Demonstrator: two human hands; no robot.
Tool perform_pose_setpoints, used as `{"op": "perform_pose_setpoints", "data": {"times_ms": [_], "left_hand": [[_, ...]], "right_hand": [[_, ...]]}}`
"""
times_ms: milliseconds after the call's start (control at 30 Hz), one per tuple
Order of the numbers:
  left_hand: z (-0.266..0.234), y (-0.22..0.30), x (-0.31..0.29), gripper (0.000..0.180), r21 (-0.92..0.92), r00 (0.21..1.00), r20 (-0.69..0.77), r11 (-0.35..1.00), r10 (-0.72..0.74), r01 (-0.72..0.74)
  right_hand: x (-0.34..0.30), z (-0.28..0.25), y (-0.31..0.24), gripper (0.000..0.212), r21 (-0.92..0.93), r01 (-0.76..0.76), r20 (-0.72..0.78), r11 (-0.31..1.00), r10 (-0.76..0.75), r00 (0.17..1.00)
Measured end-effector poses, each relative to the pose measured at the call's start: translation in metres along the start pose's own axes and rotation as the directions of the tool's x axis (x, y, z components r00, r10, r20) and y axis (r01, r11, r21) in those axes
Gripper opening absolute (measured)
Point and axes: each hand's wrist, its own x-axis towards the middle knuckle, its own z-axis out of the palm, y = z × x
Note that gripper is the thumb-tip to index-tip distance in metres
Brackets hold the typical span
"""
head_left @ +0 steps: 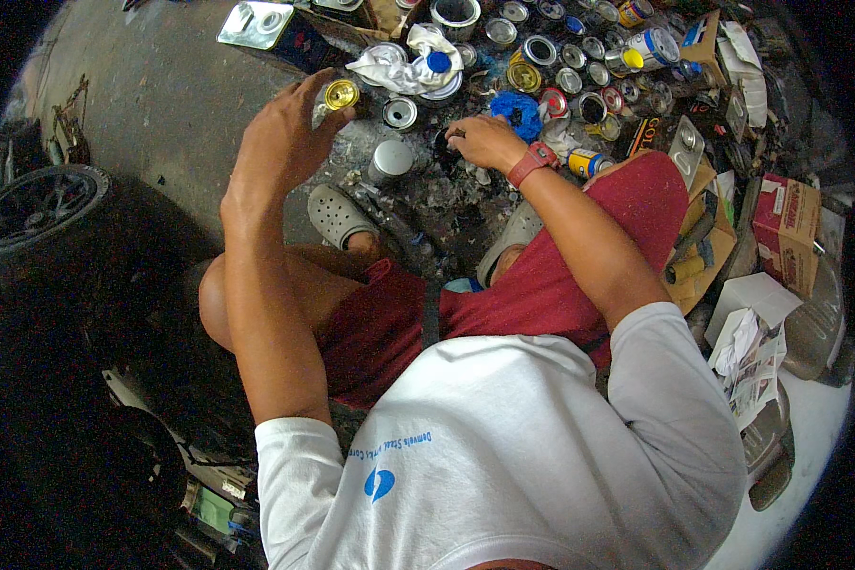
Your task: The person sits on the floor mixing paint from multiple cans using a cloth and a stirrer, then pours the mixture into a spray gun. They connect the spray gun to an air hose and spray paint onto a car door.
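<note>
My left hand (290,128) is closed around a small can with a gold-coloured top (342,94), thumb on the near side and fingers on the far side. My right hand (489,142), below a red wristwatch (534,163), has its fingers curled together over a dark patch of the floor; what they hold, if anything, is too dark to make out. Between the hands stand a can with a plain silver top (391,160) and a can with a ringed rim (399,113). A crumpled blue plastic bag (516,113) lies just beyond my right hand.
Several paint cans (540,50) crowd the far side, with a white cloth (389,68) among them. A rectangular tin (256,26) stands far left. A wheel (47,204) is at the left; a red carton (786,223) and a white box (750,304) are at the right.
</note>
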Motion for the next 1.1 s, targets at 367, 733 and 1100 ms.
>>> {"op": "perform_pose_setpoints", "data": {"times_ms": [367,733,1100], "left_hand": [[-0.001,0.001,0.001,0.054,0.003,1.000,0.011,1.000,0.002,-0.002],[-0.004,0.004,-0.001,0.055,0.021,1.000,-0.014,1.000,0.004,-0.003],[-0.009,0.005,-0.003,0.058,-0.010,1.000,-0.024,1.000,0.003,-0.003]], "right_hand": [[0.007,-0.005,0.005,0.033,0.065,-0.025,0.022,0.998,0.024,0.999],[0.010,-0.009,0.023,0.034,0.085,-0.145,-0.109,0.986,0.154,0.982],[0.029,0.025,0.098,0.044,0.723,-0.439,0.112,0.534,0.536,0.837]]}}
